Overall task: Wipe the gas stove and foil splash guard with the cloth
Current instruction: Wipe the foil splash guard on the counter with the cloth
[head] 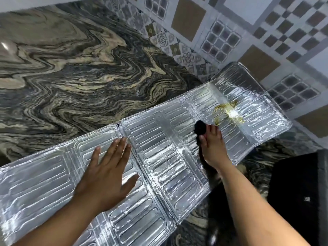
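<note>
Foil splash guard [159, 157] laid flat on worktop [71, 68], pressed by flat, spread left hand [106, 173]; black cloth [200, 129] gripped in right hand [213, 148] near yellow stain [225, 110].

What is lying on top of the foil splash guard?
On the foil splash guard: the left hand pressed flat, the right hand gripping a dark cloth, and a yellowish stain beyond it. The foil under both hands is hidden.
</note>
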